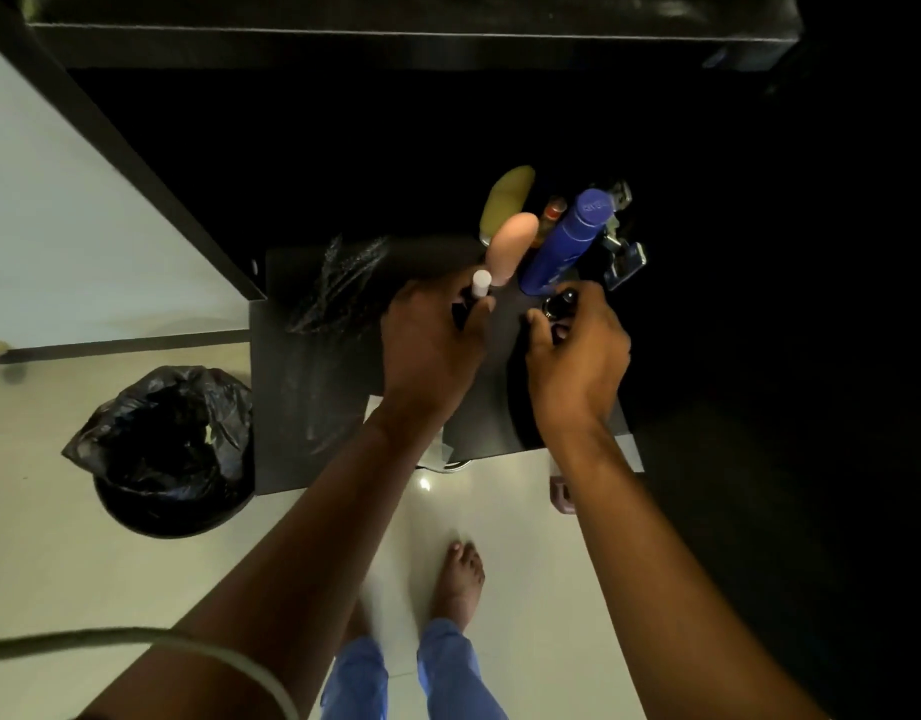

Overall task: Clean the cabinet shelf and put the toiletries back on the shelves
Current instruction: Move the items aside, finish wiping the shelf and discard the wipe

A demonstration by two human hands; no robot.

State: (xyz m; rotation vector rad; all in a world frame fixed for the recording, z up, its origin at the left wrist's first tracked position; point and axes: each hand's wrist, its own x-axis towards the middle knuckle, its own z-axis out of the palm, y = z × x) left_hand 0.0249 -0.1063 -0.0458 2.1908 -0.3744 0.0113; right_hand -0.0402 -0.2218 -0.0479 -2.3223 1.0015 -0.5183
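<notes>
On the dark cabinet shelf, my left hand grips a small dark bottle with a white cap. My right hand holds a small black bottle just to the right of it. Behind both hands stand a tall blue bottle, a peach tube, a yellow-green bottle and a small orange-capped bottle. Shiny metal items lie at the right of the blue bottle. Streaks of dust mark the shelf's left part.
A black bin lined with a black bag stands on the pale tiled floor at the shelf's left. A dark upper shelf edge runs overhead. My bare feet are below the shelf. White paper peeks from under the shelf's front edge.
</notes>
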